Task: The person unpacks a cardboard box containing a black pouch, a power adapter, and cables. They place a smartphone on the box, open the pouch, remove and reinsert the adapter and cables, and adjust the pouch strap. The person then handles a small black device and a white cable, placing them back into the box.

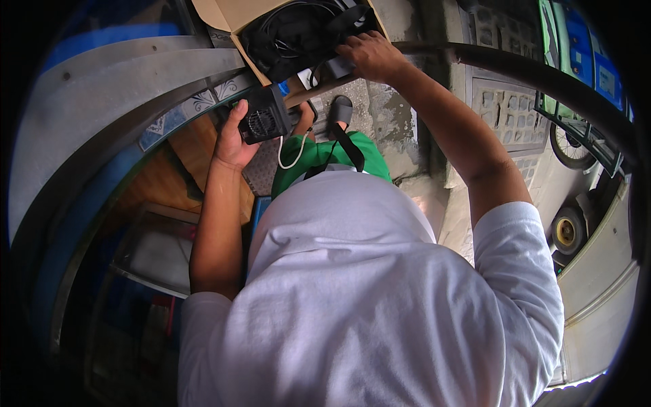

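Note:
In my left hand [234, 139] is a black box-shaped device [266, 115] with a vented grille on its face. My thumb lies along its side edge, and the other fingers are hidden behind it. A white cord [291, 163] hangs in a loop below the device. Just beyond stands an open cardboard box [215, 15] full of black cables [291, 34] and dark items. My right hand [373, 57] reaches over the box's near right corner with fingers bent inward. Beside those fingertips sits a dark grey block [339, 66]; whether they grip it is not visible.
A curved metal-edged counter [135, 64] runs along the left. Below it is a clear-sided case [159, 237]. A dark curved rail [515, 57] crosses at the right, with wheels [568, 230] and blue containers [607, 74] beyond. My feet [341, 108] stand on worn concrete.

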`<move>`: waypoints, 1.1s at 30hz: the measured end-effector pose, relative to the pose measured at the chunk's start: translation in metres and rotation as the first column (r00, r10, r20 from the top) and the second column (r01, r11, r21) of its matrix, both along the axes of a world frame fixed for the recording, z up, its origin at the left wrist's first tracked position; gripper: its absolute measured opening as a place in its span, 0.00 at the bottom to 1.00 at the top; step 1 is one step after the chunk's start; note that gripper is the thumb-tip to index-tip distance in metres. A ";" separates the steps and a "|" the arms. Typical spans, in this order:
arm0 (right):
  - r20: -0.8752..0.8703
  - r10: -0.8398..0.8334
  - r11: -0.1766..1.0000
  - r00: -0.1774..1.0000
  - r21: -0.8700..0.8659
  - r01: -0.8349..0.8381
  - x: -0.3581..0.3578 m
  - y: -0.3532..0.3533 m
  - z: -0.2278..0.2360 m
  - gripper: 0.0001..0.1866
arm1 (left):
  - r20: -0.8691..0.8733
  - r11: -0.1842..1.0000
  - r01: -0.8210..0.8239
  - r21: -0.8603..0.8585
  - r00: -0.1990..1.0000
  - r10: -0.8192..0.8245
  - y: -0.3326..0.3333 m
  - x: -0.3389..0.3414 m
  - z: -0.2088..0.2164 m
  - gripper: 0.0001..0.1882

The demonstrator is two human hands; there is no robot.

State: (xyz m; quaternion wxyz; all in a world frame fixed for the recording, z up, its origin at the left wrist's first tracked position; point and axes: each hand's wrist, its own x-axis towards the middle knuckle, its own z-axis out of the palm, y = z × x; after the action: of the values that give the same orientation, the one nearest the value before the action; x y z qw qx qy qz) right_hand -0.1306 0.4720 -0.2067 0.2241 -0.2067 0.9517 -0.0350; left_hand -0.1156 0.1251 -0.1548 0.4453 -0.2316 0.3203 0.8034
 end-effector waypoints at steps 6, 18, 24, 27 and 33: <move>0.006 -0.074 0.993 0.997 -0.091 0.074 0.001 -0.008 0.001 0.22 | 0.031 1.000 -0.014 0.008 0.999 0.014 0.013 -0.010 0.001 0.27; -0.264 -0.233 0.960 0.936 -0.215 0.179 0.033 -0.002 0.011 0.17 | 0.043 0.997 -0.071 -0.038 0.996 0.073 0.039 -0.020 -0.005 0.23; -0.155 -0.004 0.997 0.988 -0.080 -0.009 0.019 -0.009 0.000 0.19 | 0.037 0.998 -0.033 -0.059 0.999 0.035 0.041 -0.015 -0.010 0.23; -0.045 0.069 0.997 0.997 -0.026 -0.070 0.007 -0.019 -0.001 0.20 | 0.016 0.997 -0.045 -0.055 0.999 0.046 0.039 -0.013 -0.006 0.23; 0.080 0.056 0.982 0.995 -0.182 -0.041 -0.008 -0.006 0.029 0.32 | 0.010 0.993 -0.093 -0.076 0.996 0.094 0.030 -0.012 0.008 0.23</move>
State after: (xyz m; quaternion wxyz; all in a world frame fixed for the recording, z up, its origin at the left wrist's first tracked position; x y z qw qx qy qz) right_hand -0.1387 0.4658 -0.1778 0.2453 -0.2475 0.9291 -0.1242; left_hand -0.1280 0.1546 -0.1469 0.4004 -0.2686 0.3364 0.8090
